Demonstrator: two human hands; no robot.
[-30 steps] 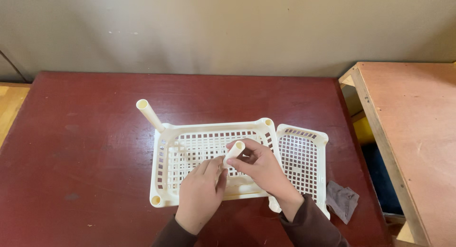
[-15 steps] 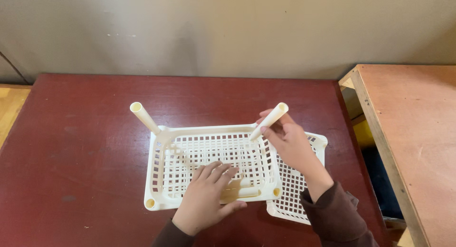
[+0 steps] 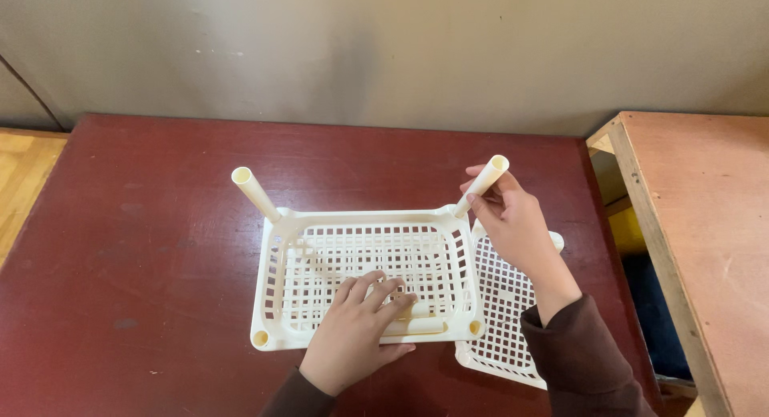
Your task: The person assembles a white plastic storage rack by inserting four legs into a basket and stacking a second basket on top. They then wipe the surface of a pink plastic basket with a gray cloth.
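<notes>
Cream plastic lattice tray [image 3: 364, 265] sits flat mid-way on the dark red wooden bench [image 3: 144, 225]. Change since half a second ago: the cream plastic tube [image 3: 481, 183] in the right hand [image 3: 513, 221] now stands with its lower end at the tray's far-right corner socket, where before it was held just above it; looks seated or nearly so. Right hand fingers closed around that tube. Left hand [image 3: 356, 337] presses flat, fingers spread, on the tray floor, touching a loose tube [image 3: 416, 326] lying there. Count: two trays, the second tray [image 3: 501, 321] partly under the first at right; three tubes, with another upright tube [image 3: 255, 193] far-left.
</notes>
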